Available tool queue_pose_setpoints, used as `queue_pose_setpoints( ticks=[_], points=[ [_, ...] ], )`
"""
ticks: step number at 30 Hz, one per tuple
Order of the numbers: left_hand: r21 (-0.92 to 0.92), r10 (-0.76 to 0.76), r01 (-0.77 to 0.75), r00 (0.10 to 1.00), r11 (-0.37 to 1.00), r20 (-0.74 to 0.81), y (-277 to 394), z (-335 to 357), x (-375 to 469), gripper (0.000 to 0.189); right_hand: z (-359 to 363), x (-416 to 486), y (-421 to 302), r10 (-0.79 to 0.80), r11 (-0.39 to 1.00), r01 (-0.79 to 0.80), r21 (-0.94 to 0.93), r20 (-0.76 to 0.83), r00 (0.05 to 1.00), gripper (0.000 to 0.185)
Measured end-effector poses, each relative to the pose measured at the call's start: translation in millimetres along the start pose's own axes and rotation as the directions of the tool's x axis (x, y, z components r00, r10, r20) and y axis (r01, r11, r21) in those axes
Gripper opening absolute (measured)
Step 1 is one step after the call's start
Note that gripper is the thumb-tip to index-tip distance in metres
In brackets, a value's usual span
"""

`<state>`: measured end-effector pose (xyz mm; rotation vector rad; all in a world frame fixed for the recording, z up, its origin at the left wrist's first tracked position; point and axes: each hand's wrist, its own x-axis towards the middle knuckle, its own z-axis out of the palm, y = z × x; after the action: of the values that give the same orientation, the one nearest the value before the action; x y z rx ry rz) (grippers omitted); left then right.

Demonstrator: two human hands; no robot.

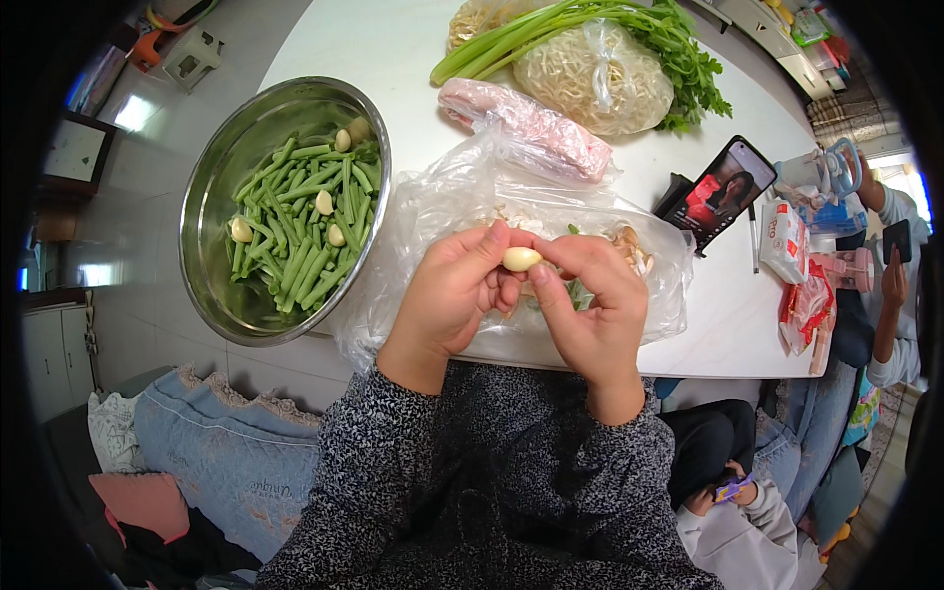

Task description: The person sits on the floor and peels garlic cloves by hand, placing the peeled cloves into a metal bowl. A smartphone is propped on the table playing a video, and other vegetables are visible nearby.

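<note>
A pale peeled garlic clove (521,259) is pinched between the fingertips of my left hand (461,287) and my right hand (590,295). Both hands hover over a clear plastic bag (435,214) spread on the table, with garlic skins (509,219) and an unpeeled piece of garlic (632,247) on it. To the left, a steel basin (193,221) holds cut green beans (295,214). Several peeled cloves lie on the beans, one of them a garlic clove (324,202) near the middle. My palms hide part of the bag.
Behind the bag lie wrapped meat (527,129), bagged noodles (597,81) and celery (509,40). A propped phone (726,188), a pen (754,237) and a tissue pack (784,240) stand right on the white table (723,317). Two other people sit at the right, one holding a phone (897,242).
</note>
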<state>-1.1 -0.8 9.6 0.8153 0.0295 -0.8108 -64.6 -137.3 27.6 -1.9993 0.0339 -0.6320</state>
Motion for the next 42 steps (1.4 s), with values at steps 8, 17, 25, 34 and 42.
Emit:
queue_pose_setpoints(
  ticks=[8,17,25,34,42],
  points=[
    [0.454,0.258,-0.220,0.966,0.864,-0.023,-3.7,7.9,-2.3,0.037,-6.0,-1.1,-5.8,0.119,0.992,-0.122,0.017,0.137,0.983,0.013],
    [0.491,0.257,-0.212,0.966,0.845,-0.025,-0.8,9.6,-4.3,0.038,-3.9,-1.8,-0.8,0.129,0.985,-0.144,0.091,0.150,0.980,0.008],
    [0.499,0.237,-0.187,0.971,0.846,-0.038,-0.2,8.2,-4.1,0.039,-0.8,-4.6,3.1,0.165,0.975,-0.185,0.124,0.159,0.973,0.007],
    [0.481,0.210,-0.150,0.975,0.864,-0.072,0.3,9.1,-3.9,0.039,0.6,-7.2,3.3,0.218,0.957,-0.246,0.157,0.173,0.960,0.007],
    [0.458,0.182,-0.119,0.979,0.881,-0.096,0.8,9.2,-4.0,0.039,-0.8,-5.6,-1.3,0.231,0.956,-0.258,0.136,0.187,0.955,0.008]
  ],
)
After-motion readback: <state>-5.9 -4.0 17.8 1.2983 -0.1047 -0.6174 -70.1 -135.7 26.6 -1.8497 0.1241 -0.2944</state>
